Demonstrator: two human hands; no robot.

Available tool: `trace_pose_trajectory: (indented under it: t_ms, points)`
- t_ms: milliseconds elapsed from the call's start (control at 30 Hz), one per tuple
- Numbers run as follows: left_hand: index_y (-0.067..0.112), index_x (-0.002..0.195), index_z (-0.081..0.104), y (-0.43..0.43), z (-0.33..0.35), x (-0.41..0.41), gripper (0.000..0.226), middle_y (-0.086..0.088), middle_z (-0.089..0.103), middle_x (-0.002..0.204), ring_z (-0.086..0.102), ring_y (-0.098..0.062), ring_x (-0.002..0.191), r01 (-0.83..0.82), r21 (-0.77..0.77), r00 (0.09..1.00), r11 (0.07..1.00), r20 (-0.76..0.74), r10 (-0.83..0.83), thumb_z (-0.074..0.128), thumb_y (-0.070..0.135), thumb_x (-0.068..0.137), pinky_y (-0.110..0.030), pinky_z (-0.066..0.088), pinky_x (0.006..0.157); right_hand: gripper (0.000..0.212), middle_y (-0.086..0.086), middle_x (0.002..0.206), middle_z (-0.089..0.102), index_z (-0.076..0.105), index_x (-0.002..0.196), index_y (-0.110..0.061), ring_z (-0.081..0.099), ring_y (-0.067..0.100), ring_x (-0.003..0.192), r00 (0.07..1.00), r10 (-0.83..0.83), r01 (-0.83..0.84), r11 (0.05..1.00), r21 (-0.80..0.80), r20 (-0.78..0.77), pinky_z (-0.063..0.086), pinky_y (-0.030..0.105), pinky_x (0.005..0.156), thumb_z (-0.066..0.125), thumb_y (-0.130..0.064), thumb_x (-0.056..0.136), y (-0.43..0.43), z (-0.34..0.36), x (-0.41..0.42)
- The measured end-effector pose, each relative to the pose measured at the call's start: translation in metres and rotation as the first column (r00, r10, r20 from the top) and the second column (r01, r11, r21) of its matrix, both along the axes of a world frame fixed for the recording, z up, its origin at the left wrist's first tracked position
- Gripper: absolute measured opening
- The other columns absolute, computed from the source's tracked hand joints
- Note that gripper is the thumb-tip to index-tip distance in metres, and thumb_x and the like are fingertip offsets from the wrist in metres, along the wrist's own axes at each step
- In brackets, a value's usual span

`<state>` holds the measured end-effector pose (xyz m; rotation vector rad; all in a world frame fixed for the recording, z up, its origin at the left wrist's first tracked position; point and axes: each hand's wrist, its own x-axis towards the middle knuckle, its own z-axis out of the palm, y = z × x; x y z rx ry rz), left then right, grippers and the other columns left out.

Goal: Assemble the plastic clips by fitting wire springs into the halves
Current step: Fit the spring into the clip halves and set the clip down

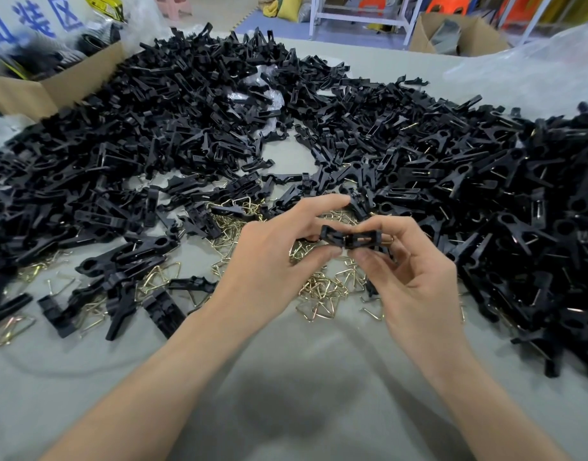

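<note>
We count one left hand (276, 257), one right hand (415, 277) and one held clip (351, 237). We see two cardboard boxes (53, 84); the clip halves (186, 104) and wire springs (326, 287) are past counting.

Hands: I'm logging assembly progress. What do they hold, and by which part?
A black clip: the left hand pinches its left end, the right hand its right end.

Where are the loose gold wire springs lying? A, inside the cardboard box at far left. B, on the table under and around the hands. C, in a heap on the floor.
B: the gold wire springs lie scattered on the grey table beneath the left hand and right hand, which together pinch a black clip.
</note>
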<state>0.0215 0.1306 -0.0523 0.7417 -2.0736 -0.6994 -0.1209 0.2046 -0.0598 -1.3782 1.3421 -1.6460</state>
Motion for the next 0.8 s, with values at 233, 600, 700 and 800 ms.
trace_pose_trajectory:
  t_ms: [233, 600, 700, 800]
  points:
    - [0.015, 0.124, 0.061, 0.0016, 0.0024, -0.0017, 0.045, 0.011, 0.071, 0.102, 0.063, 0.001, 0.093, -0.022, -0.121, 0.997, 0.992, 0.066, 0.030, 0.072, 0.017, 0.080, -0.021, 0.049, 0.085, 0.032, 0.002, 0.100, 0.065, 0.064, 0.099, -0.029, 0.062, 0.014, 0.092, 0.996, -0.037, 0.037, 0.999, 0.000, -0.080, 0.049, 0.017, 0.076, 0.063, 0.001, 0.086, 0.0004, -0.0031, 0.0007]
    - [0.012, 0.113, 0.070, 0.0006, -0.0012, -0.0035, 0.041, -0.002, 0.075, 0.094, 0.068, -0.008, 0.082, -0.035, -0.099, 0.994, 0.994, 0.099, 0.045, 0.072, 0.022, 0.074, -0.027, 0.051, 0.077, 0.035, 0.000, 0.094, 0.065, 0.068, 0.098, -0.027, 0.061, 0.004, 0.086, 0.991, -0.070, 0.069, 0.998, -0.014, -0.115, 0.048, 0.012, 0.071, 0.065, 0.004, 0.084, -0.0015, -0.0057, -0.0024]
    - [0.011, 0.121, 0.065, 0.0015, -0.0016, -0.0042, 0.054, 0.003, 0.074, 0.091, 0.063, -0.002, 0.094, -0.014, -0.074, 0.998, 0.997, 0.059, 0.019, 0.075, 0.024, 0.069, -0.009, 0.047, 0.085, 0.038, -0.004, 0.095, 0.064, 0.068, 0.098, -0.028, 0.060, -0.002, 0.085, 0.991, -0.052, 0.050, 0.999, -0.017, -0.126, 0.045, 0.008, 0.072, 0.063, 0.007, 0.084, -0.0037, -0.0059, -0.0036]
    - [0.021, 0.136, 0.049, 0.0020, -0.0027, -0.0034, 0.074, 0.016, 0.065, 0.084, 0.063, 0.002, 0.093, 0.021, -0.052, 0.999, 0.998, 0.048, -0.019, 0.079, 0.025, 0.069, -0.003, 0.043, 0.088, 0.036, -0.013, 0.094, 0.062, 0.066, 0.095, -0.039, 0.059, 0.002, 0.083, 0.985, -0.032, 0.035, 0.999, 0.016, -0.167, 0.047, 0.018, 0.067, 0.062, -0.005, 0.085, -0.0056, -0.0074, -0.0058]
